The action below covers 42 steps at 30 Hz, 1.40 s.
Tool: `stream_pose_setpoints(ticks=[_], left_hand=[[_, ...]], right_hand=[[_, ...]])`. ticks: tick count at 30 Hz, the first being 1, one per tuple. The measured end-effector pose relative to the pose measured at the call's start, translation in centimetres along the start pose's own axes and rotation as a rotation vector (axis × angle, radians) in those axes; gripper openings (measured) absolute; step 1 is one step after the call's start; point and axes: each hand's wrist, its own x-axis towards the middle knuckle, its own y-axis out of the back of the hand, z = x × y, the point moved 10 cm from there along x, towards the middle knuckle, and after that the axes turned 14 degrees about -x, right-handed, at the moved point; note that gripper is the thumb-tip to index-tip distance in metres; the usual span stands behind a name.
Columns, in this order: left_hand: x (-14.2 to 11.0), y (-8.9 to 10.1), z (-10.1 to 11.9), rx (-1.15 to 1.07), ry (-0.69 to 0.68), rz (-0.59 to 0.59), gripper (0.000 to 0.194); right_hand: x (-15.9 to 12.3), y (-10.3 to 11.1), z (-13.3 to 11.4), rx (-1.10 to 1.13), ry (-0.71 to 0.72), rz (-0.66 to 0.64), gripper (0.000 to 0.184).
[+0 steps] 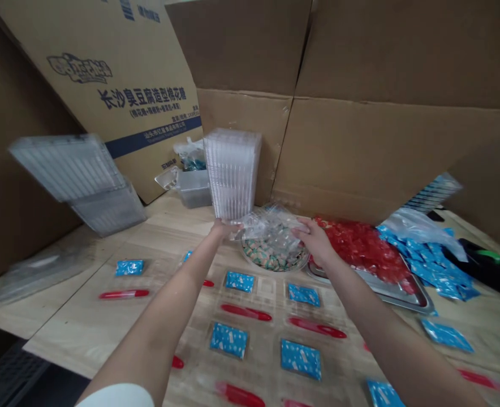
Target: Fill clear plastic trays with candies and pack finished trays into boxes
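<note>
Head view: shiny clear plastic is held by the right hand.
Crumpled folds are seen; the left hand cannot be judged.

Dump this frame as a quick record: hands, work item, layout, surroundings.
left_hand: at the clear plastic's left side; grip unclear
right_hand: fingers touching the clear plastic's right side; grip unclear
work_item: clear plastic, over a round dish of small packets
foreground: blue packets and red sticks, laid out
right_side: metal tray bearing red pieces; blue packet pile beyond
back: clear container stack, cardboard
</note>
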Motion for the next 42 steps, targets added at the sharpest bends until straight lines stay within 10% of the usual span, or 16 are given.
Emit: stream_pose_setpoints(ticks=[7,14,23,33,42], left_hand=[[-1.1,0.5,-0.7,-0.341,0.198,-0.134,0.018],[-3.4,-0.9,-0.4,-0.591,0.163,-0.214,0.017],[-4.9,-1.7,0.1,-0.772,0.198,-0.223,0.009],[-9.3,-7.5,0.8,-0.91,0.431,-0.44,0.019],[-9.9,-7.9,-0.3,-0.911,0.427,-0.473,0.009]], right_hand=[[-0.6,1.7,1.0,0.214,-0.085,0.134,0.05],[-3.3,3.0,-2.9,0.084,0.121,0.239,0.05],[-4.1,2.9,-0.7,0.39,-0.071,0.194,0.036],[-4.7,4.1,-1.1,0.408,0.011,0.296,0.041],[-6.7,-0.3,-2.6,0.585,-0.124,0.042,0.037]])
